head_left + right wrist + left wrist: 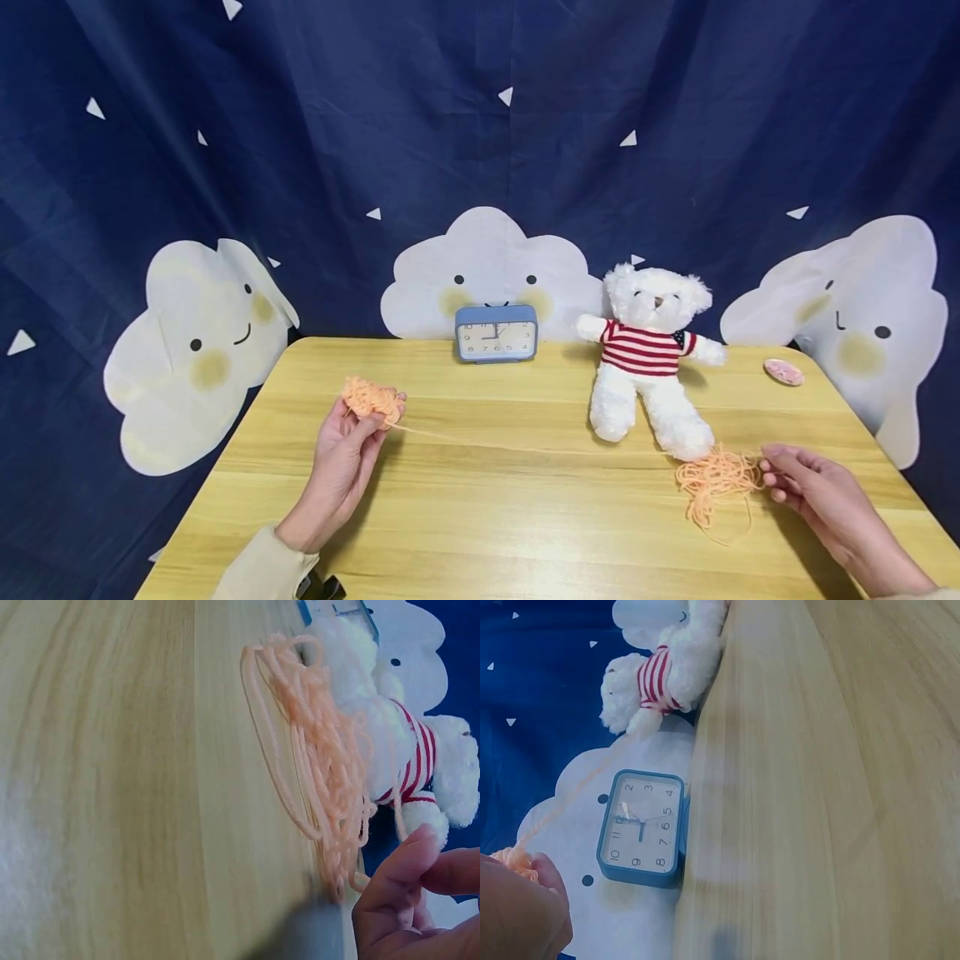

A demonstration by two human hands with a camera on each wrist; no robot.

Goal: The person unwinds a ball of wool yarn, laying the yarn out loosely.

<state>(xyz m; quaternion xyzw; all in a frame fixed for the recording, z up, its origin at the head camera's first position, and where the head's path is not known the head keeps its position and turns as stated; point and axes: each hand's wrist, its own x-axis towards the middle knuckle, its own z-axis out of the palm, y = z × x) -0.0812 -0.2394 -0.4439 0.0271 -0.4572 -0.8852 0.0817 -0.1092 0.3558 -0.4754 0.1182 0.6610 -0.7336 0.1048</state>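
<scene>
My left hand grips a compact bundle of peach yarn above the left part of the table, thumb pressed on its front. In the left wrist view only part of that bundle shows past the hand. A single strand runs from it to the right across the table. On the right lies a loose, tangled heap of the same yarn, beside the foot of a white teddy bear in a striped sweater. My right hand pinches a strand at the heap's right side between thumb and fingers.
A blue alarm clock stands at the back of the wooden table. Near the back right corner lies a small pink oval object. Behind the table hangs a dark blue curtain with cloud faces.
</scene>
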